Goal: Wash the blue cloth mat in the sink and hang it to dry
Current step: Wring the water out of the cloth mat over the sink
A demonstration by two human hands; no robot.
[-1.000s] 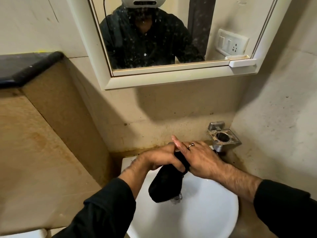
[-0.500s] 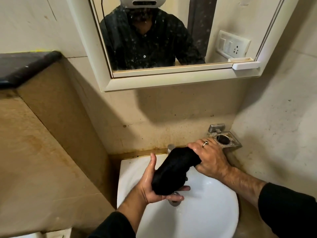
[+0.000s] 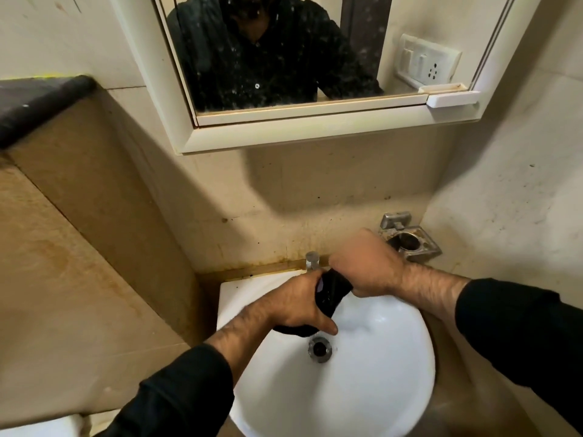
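Here, gripping the dark, rolled-up cloth mat [image 3: 332, 290] with both hands above the white sink [image 3: 362, 389]: left hand [image 3: 299, 305] curling around its lower end just above the drain [image 3: 320, 349], right hand [image 3: 367, 266] clenching the upper end near the tap [image 3: 312, 260]. Showing no readable writing or brand anywhere, neither on the mirror cabinet [image 3: 284, 134] nor on the reflected switch plate [image 3: 429, 59].

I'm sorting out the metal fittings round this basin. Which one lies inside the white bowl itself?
The round chrome drain at the bottom of the white sink. The small tap stands at the back rim; the square metal holder hangs on the wall.
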